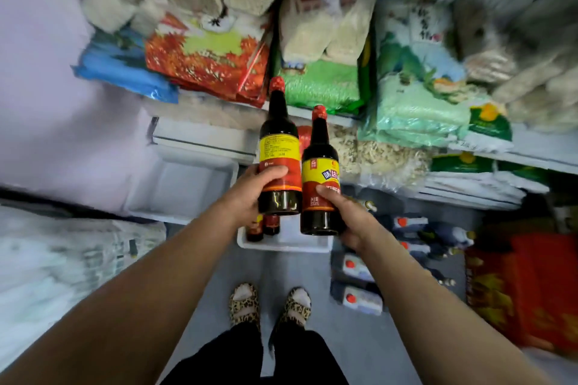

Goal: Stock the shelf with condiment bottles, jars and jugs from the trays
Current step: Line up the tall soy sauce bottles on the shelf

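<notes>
Two dark sauce bottles with red caps and yellow-and-red labels are held up side by side in front of the shelves. My left hand (250, 187) grips the left bottle (279, 150) around its lower body. My right hand (347, 216) grips the right bottle (319, 178) near its base. Below them a white tray (291, 244) lies on the floor with two more small dark bottles (262, 225) standing at its left end. A white empty shelf bin (184, 184) sits to the left of the bottles.
The upper shelf (312, 112) is packed with bags of rice and noodles. Lower right shelves hold more bags. Several dark bottles with white labels (359, 269) lie in a tray on the floor at right, beside red sacks (525, 291). My feet in leopard slippers stand on grey floor.
</notes>
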### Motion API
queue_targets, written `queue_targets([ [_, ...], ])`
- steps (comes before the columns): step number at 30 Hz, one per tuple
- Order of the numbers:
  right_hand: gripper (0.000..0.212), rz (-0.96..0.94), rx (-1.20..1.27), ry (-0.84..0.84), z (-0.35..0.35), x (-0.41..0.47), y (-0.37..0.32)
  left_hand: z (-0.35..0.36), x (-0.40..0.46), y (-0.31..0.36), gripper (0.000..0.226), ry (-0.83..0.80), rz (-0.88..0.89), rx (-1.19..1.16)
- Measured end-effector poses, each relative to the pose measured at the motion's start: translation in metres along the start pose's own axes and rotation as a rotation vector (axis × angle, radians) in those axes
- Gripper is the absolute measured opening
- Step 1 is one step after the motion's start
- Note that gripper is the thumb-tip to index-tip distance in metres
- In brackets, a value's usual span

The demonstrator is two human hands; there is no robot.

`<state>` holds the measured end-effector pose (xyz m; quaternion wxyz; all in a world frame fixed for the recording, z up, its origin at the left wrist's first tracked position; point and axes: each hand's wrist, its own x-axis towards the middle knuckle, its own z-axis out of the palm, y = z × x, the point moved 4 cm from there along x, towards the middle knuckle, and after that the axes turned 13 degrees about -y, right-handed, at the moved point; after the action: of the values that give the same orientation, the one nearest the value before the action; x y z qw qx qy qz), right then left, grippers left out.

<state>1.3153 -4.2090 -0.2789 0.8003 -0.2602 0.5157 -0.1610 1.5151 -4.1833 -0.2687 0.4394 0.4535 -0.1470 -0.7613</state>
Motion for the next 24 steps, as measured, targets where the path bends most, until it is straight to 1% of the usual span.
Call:
queue_targets([
  [2,0.073,-0.085,-0.004,0.005,0.013,-0.028,-0.030,0.027,-0.015,0.035,0.078,-0.053,0.066,-0.006],
  [4,0.082,-0.162,-0.017,0.014,0.023,-0.053,-0.061,0.053,-0.029,0.068,0.073,-0.123,0.113,-0.008],
  [5,0.082,-0.208,-0.017,0.013,0.027,-0.066,-0.077,0.066,-0.034,0.083,0.068,-0.162,0.132,-0.008],
  [8,0.072,-0.354,-0.013,0.024,0.036,-0.105,-0.128,0.107,-0.051,0.128,0.042,-0.269,0.186,0.026],
  [10,0.069,-0.439,-0.026,0.032,0.038,-0.127,-0.159,0.136,-0.063,0.154,0.028,-0.338,0.231,0.053],
  [12,0.069,-0.506,-0.020,0.040,0.038,-0.146,-0.187,0.163,-0.070,0.177,0.025,-0.392,0.284,0.064],
  [14,0.067,-0.567,-0.003,0.038,0.035,-0.162,-0.213,0.188,-0.073,0.194,0.032,-0.430,0.342,0.065],
  [17,0.057,-0.644,0.009,0.011,0.023,-0.187,-0.245,0.221,-0.070,0.210,0.049,-0.456,0.398,0.062],
  [20,0.052,-0.688,-0.019,-0.024,0.001,-0.207,-0.270,0.252,-0.058,0.216,0.055,-0.463,0.441,0.017],
  [21,0.051,-0.696,-0.029,-0.029,-0.008,-0.213,-0.278,0.264,-0.052,0.217,0.062,-0.457,0.447,0.021],
  [24,0.056,-0.724,-0.045,-0.009,-0.045,-0.228,-0.301,0.305,-0.036,0.209,0.102,-0.425,0.452,0.089],
])
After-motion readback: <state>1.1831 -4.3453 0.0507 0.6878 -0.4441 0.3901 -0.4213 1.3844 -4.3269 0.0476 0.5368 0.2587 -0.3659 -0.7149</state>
